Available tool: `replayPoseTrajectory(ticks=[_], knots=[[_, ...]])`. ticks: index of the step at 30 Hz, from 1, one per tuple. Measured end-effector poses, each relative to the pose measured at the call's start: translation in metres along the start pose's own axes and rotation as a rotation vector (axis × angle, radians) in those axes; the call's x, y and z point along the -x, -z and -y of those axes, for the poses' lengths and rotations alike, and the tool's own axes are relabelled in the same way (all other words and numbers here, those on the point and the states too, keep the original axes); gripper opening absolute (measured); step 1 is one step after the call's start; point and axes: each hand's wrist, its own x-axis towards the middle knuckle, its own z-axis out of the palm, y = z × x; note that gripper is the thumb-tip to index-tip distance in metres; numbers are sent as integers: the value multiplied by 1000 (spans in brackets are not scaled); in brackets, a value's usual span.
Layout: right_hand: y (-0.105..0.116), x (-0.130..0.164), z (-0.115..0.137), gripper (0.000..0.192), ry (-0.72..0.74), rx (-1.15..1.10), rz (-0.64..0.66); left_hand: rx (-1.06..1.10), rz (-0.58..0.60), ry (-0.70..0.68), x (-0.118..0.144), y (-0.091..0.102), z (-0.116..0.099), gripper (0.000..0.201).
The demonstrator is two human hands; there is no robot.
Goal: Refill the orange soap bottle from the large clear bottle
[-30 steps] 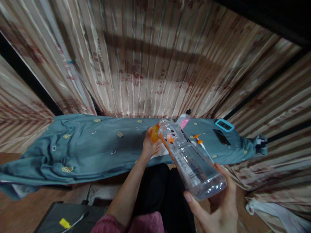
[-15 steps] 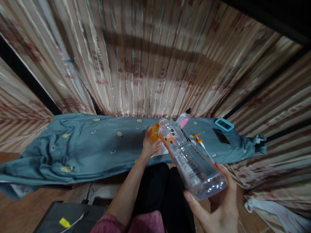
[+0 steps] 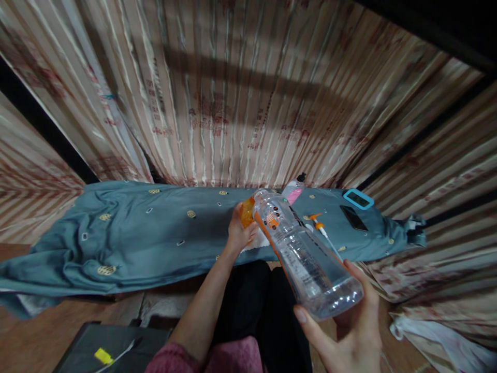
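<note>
My right hand (image 3: 345, 331) grips the base of a large clear plastic bottle (image 3: 310, 264), thumb on the near side and fingers on the far side. The clear bottle lies tilted, its neck up and left, with an orange print on its side. My left hand (image 3: 238, 230) is closed round a small amber bottle (image 3: 247, 212), which meets the clear bottle's neck; the exact contact is hidden. A white tissue-like sheet (image 3: 258, 241) lies under them. Beyond the clear bottle, an orange-topped pump (image 3: 319, 226) with a white tube rests on the cloth.
A blue-green patterned cloth (image 3: 135, 233) covers the long surface. At the back stands a bottle with a black top and pink label (image 3: 294, 192). A dark phone (image 3: 353, 217) and a blue-framed device (image 3: 359, 199) lie right. A yellow tag (image 3: 103, 356) sits on a dark box lower left.
</note>
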Motion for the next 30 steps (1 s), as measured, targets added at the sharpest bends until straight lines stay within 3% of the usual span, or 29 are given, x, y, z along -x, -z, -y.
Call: replayPoseTrajectory(ticks=[30], knots=[[1,-2,0,99,35,74,-8,-84,-14,8,2,0,-12,61]])
